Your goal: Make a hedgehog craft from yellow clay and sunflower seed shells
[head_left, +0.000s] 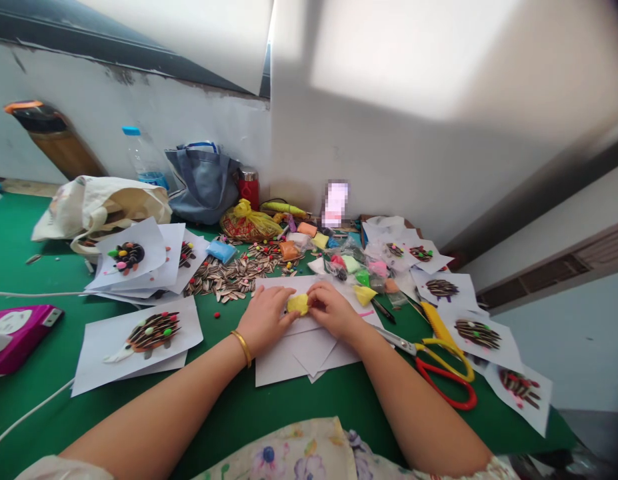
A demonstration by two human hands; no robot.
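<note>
Yellow clay (299,305) at worker's 12 o'clock, over white paper (273,367). Left hand (263,313) fingers hold its 9 o'clock edge; right hand (333,311) fingers pinch 3 o'clock. Pressing lightly, evenly should avoid tears.

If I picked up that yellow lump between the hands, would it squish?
The yellow lump is probably soft, since its outline looks uneven. It's likely light, being small beside the left hand and right hand. It probably wouldn't roll easily, as it isn't a neat ball.
</note>
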